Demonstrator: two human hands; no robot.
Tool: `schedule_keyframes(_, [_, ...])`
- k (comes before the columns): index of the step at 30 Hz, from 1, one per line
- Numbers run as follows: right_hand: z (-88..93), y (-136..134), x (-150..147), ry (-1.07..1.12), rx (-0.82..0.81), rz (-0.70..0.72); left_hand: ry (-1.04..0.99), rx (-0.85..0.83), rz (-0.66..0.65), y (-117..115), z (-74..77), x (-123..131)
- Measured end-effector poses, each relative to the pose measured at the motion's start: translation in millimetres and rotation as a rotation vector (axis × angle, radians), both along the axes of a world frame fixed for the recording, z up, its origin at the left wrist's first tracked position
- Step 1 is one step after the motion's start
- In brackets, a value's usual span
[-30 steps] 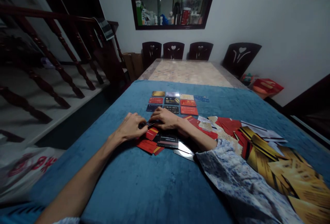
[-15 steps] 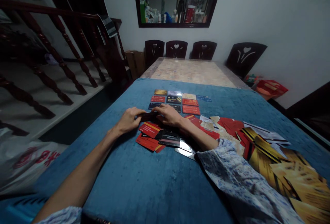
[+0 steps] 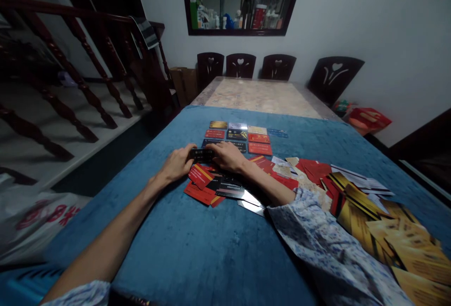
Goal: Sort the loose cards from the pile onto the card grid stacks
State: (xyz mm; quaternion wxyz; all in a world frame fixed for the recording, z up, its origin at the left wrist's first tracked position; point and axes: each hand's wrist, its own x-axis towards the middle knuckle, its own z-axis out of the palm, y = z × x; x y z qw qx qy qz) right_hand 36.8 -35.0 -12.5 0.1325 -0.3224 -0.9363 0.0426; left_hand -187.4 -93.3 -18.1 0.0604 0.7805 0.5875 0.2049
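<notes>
A black card (image 3: 202,156) with light print is pinched at its left end by my left hand (image 3: 177,161). My right hand (image 3: 228,156) has its fingers closed on the card's right end. Just beyond, cards lie in rows, among them a gold card (image 3: 218,125), a black VIP card (image 3: 236,134) and a red card (image 3: 260,149). A dark blue card (image 3: 209,143) is partly covered by my right hand. Nearer to me is a loose pile with a red and yellow card (image 3: 201,176) and a black card with a stripe (image 3: 230,188).
Spread to the right are red cards (image 3: 312,170) and many gold cards (image 3: 410,242). A blue cloth (image 3: 197,249) covers the near part of the table (image 3: 260,92). Dark chairs (image 3: 241,65) stand at the far end, a wooden railing (image 3: 79,71) at the left.
The black card between my hands has tilted up, so its printed face now shows. Both hands stay in nearly the same place. The view has shifted slightly.
</notes>
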Motion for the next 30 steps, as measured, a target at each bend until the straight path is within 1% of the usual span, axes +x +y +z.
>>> schedule_keyframes(7, [-3.6,2.0,1.3,-0.006,0.015,0.003,-0.035,0.016,0.008,1.6,-3.0,1.0])
schedule_keyframes(14, [-1.6,4.9,2.8,0.008,0.008,0.007,-0.094,0.057,0.016,5.2,-5.4,-0.6])
schedule_keyframes(22, [-3.2,5.6,3.2,-0.006,-0.011,-0.014,-0.088,-0.019,-0.043,6.7,-7.2,-6.1])
schedule_keyframes(30, [-1.0,3.9,3.6,0.012,-0.041,0.006,-0.075,-0.029,-0.023,8.4,-6.7,-8.2])
